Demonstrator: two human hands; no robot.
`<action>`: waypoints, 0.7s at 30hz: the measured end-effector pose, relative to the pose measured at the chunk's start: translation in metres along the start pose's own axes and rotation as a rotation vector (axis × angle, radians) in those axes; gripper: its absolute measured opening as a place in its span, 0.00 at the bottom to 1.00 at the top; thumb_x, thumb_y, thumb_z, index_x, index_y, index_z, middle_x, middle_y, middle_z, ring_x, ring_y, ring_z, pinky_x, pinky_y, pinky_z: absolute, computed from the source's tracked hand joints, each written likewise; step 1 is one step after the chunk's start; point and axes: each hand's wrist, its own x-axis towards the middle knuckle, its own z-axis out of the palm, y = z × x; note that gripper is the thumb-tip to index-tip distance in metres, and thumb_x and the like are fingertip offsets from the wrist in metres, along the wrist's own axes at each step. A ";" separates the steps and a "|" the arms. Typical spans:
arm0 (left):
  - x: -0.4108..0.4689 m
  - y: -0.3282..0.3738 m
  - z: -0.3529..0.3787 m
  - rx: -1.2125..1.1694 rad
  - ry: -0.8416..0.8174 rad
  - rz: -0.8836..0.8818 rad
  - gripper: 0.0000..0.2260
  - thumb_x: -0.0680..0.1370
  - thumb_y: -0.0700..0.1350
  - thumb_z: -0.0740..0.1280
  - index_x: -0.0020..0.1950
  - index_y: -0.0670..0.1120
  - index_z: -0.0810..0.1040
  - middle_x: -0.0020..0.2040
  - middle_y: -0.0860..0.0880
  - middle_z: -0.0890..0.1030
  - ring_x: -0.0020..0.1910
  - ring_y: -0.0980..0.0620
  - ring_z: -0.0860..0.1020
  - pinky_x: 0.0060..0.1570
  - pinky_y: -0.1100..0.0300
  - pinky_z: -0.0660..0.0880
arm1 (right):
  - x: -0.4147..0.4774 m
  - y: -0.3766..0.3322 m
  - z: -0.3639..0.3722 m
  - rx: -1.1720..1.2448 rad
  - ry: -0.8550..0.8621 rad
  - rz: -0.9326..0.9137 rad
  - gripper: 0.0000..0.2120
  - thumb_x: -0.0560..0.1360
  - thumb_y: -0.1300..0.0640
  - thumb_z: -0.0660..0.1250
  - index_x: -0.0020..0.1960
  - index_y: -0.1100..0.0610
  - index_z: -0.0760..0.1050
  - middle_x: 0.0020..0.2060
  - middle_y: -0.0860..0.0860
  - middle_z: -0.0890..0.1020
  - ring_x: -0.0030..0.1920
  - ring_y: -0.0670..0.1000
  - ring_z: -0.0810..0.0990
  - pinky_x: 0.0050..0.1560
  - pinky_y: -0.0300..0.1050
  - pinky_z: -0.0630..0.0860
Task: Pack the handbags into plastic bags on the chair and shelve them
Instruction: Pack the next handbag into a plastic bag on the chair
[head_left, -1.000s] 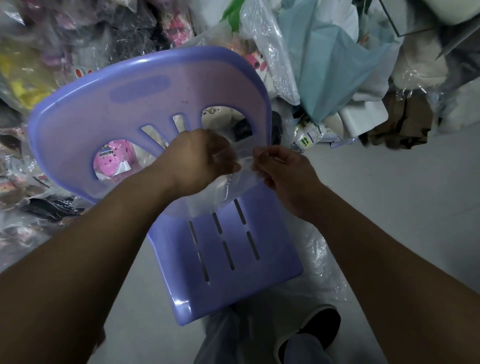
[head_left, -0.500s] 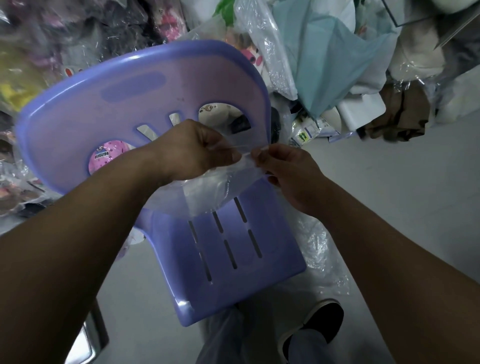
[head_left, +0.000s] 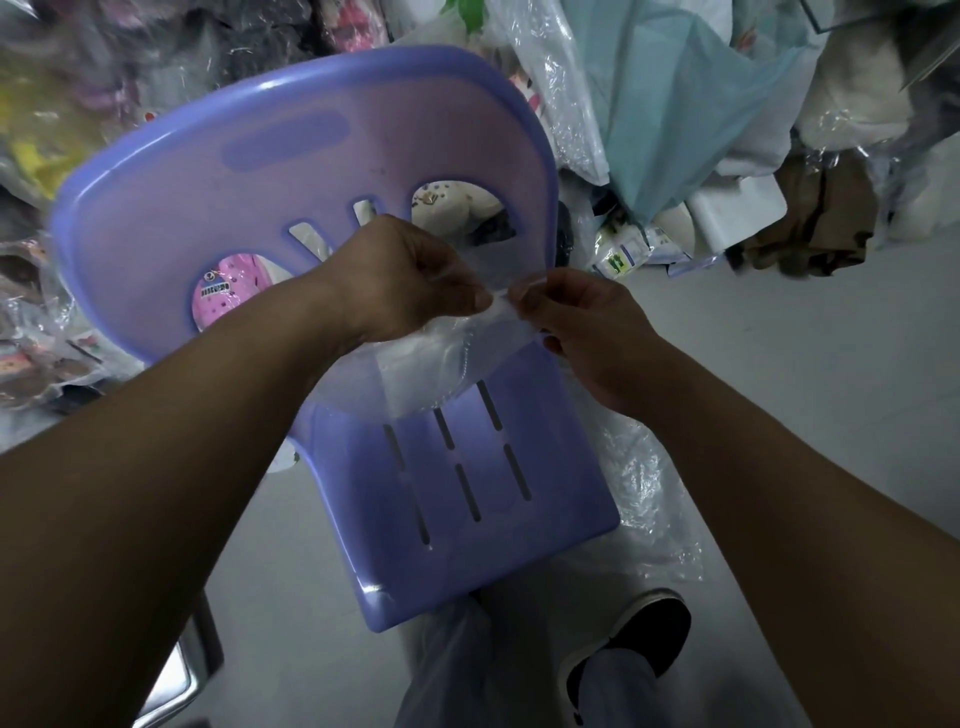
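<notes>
Foot: a dark shoe (head_left: 649, 634) with a pale sole stands on the grey floor (head_left: 779, 374), just below the front edge of the chair seat.
Floor plastic: a crumpled clear plastic sheet (head_left: 654, 499) lies on the floor beside the seat's right side.
Chair: a purple plastic chair (head_left: 332, 171) faces the person, with a slotted seat and a backrest with cut-out holes.
Plastic bag: a clear plastic bag (head_left: 426, 364) hangs from both hands over the back of the seat, its lower part draped against the seat where it meets the backrest.
Left hand: the left hand (head_left: 410, 280) has its fingers curled in, pinching the bag's upper edge.
Right hand: the right hand (head_left: 582, 327) pinches the same edge between thumb and fingers, its fingertips just beside those of the left hand.
Behind the chair: a pink spotted item (head_left: 228, 286) shows through a backrest hole.
Pile: goods wrapped in clear film are heaped behind the chair, with a teal sheet (head_left: 675, 104) on top at right and a brown item (head_left: 821, 218) near the floor; which of them are handbags cannot be told.
</notes>
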 end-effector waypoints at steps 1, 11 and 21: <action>0.000 0.001 0.001 0.014 0.002 0.007 0.07 0.74 0.48 0.76 0.48 0.46 0.87 0.35 0.57 0.82 0.28 0.68 0.73 0.32 0.77 0.69 | 0.000 -0.001 0.001 -0.003 0.003 -0.003 0.02 0.78 0.61 0.70 0.46 0.57 0.80 0.31 0.43 0.81 0.30 0.38 0.77 0.33 0.30 0.72; -0.004 0.005 0.006 0.140 0.014 0.023 0.10 0.76 0.51 0.73 0.48 0.45 0.87 0.43 0.47 0.86 0.47 0.47 0.82 0.49 0.55 0.76 | -0.003 -0.004 0.003 -0.106 0.033 -0.023 0.05 0.78 0.60 0.70 0.44 0.55 0.81 0.30 0.42 0.81 0.29 0.38 0.76 0.33 0.30 0.72; -0.006 0.014 0.002 0.198 0.070 0.041 0.05 0.73 0.50 0.76 0.46 0.50 0.87 0.43 0.52 0.85 0.45 0.52 0.82 0.51 0.57 0.77 | -0.004 -0.004 -0.002 -0.103 0.055 -0.071 0.04 0.77 0.61 0.72 0.45 0.53 0.83 0.36 0.45 0.84 0.34 0.38 0.80 0.37 0.30 0.74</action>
